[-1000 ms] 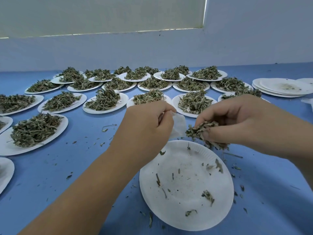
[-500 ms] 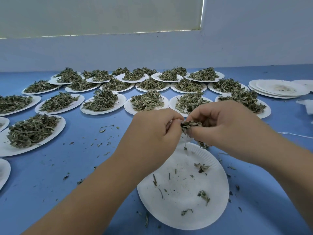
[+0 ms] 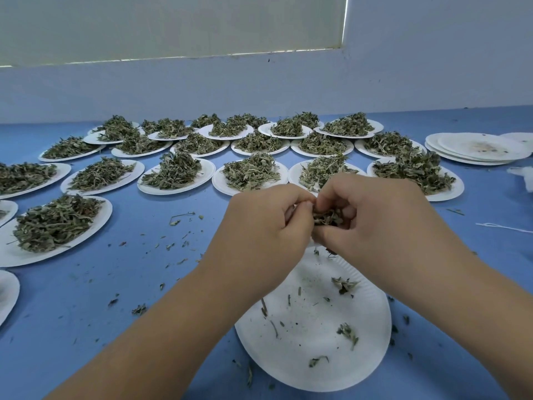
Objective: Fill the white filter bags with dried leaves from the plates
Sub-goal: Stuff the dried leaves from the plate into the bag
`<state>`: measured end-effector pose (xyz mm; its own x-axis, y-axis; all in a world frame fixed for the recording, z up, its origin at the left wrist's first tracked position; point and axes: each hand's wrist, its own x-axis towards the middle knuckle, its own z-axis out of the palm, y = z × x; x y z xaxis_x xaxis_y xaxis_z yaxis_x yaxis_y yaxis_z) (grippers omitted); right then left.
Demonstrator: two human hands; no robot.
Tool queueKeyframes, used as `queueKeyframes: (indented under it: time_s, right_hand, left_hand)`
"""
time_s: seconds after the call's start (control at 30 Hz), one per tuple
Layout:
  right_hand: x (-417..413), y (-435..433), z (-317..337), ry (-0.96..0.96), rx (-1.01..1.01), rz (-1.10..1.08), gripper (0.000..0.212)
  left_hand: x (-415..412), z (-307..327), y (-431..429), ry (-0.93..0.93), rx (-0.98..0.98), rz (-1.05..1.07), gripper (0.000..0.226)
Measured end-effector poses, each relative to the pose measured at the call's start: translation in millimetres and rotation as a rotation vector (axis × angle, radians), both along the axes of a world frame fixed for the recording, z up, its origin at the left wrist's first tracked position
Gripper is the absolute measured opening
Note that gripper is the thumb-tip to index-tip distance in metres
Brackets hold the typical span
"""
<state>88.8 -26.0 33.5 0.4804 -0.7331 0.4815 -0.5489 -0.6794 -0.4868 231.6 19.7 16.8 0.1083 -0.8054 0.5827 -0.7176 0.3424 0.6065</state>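
Note:
My left hand (image 3: 266, 226) and my right hand (image 3: 372, 217) meet above the far rim of a nearly bare white paper plate (image 3: 311, 350). A clump of dried leaves (image 3: 326, 219) is pinched between the fingers of my right hand, pressed against the left fingertips. My left hand is closed on the white filter bag, which is almost wholly hidden; only a sliver of white (image 3: 313, 243) shows under the hands. A few leaf scraps (image 3: 343, 284) lie on the plate.
Several paper plates heaped with dried leaves (image 3: 176, 176) cover the blue table behind and to the left. A stack of used plates (image 3: 476, 148) sits at the far right, with white bag material (image 3: 522, 177) and a white string (image 3: 501, 226) near it. Crumbs dot the table.
My right hand has brought its clump of leaves leftward to my left hand, and both hands now touch. The filter bag, visible a second ago, is hidden between them.

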Motion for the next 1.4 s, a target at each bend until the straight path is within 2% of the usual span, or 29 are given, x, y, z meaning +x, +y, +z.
queueKeyframes:
  time_s: [0.17,0.3,0.43,0.6,0.67,0.73,0.87,1.07,1.23,1.4]
  right_hand:
    - [0.2,0.7,3.1,-0.026,-0.004,0.054,0.016]
    - [1.7,0.8,1.3,-0.096,-0.037,0.014,0.020]
    - [5.1,1.3,-2.2,-0.049,-0.075,-0.002,0.022]
    - [2.3,1.2,2.5,-0.099,0.044,0.072,0.008]
    - [2.2,0.0,2.3,-0.146,0.097,0.072,0.013]
    - [3.4,-0.8,0.8,-0.152,0.068,0.042,0.014]
    - [4.8,1.9,0.8,-0.119,0.024,0.048,0.002]
    - [-2.4,-0.9,6.2,-0.166,0.164,0.128,0.012]
    - [2.2,0.5,1.6,-0.164,0.000,0.050,0.016]
    - [-3.0,1.8,5.2,-0.189,0.068,0.153,0.013]
  left_hand:
    - [0.8,2.2,0.4,0.012,-0.020,0.033,0.024]
    - [0.3,2.2,-0.3,0.029,-0.026,0.051,0.021]
    - [-0.6,2.4,1.3,0.050,-0.027,0.015,0.023]
    - [0.6,4.4,0.8,0.073,0.001,0.042,0.024]
    - [0.6,3.8,-0.1,0.090,0.007,0.050,0.023]
    - [0.0,3.3,-0.3,0.097,0.012,0.033,0.022]
    - [-0.8,4.8,1.7,0.116,0.037,0.007,0.029]
    - [1.1,6.5,-0.5,0.208,0.065,0.040,0.031]
    - [-2.2,6.7,1.5,0.189,0.079,0.005,0.026]
    - [1.0,8.1,0.8,0.267,0.090,0.009,0.027]
